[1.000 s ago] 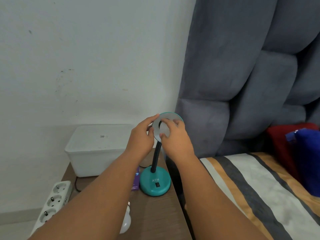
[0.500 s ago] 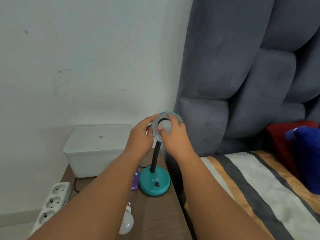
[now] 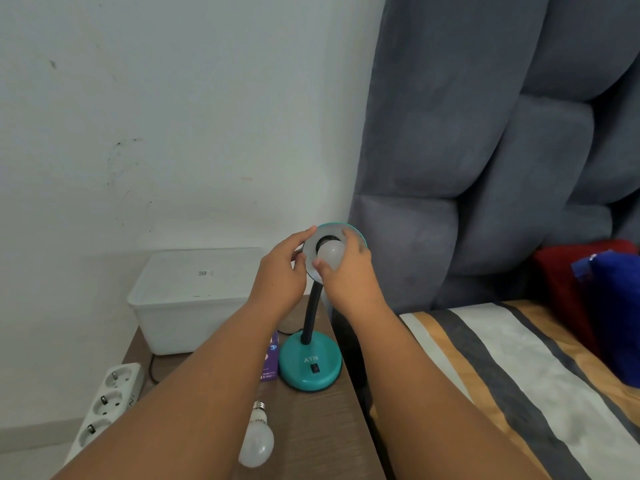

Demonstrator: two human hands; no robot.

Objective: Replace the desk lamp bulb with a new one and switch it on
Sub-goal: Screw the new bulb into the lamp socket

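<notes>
A teal desk lamp stands on the wooden bedside table (image 3: 322, 431), its round base (image 3: 310, 365) bearing a black switch and its black neck rising to the shade (image 3: 358, 235). My left hand (image 3: 282, 275) grips the shade's left rim. My right hand (image 3: 346, 271) holds a white bulb (image 3: 330, 252) at the socket inside the shade, fingers wrapped around it. A second white bulb (image 3: 257, 441) lies loose on the table near the front, screw cap pointing away from me.
A white lidded plastic box (image 3: 190, 296) sits at the back of the table. A small purple carton (image 3: 272, 362) lies left of the lamp base. A white power strip (image 3: 107, 403) hangs off the table's left side. A grey padded headboard (image 3: 485, 168) and striped bed (image 3: 502, 375) are on the right.
My right hand has turned around the bulb at the socket, and more of the bulb now shows. My left hand stays on the shade's rim.
</notes>
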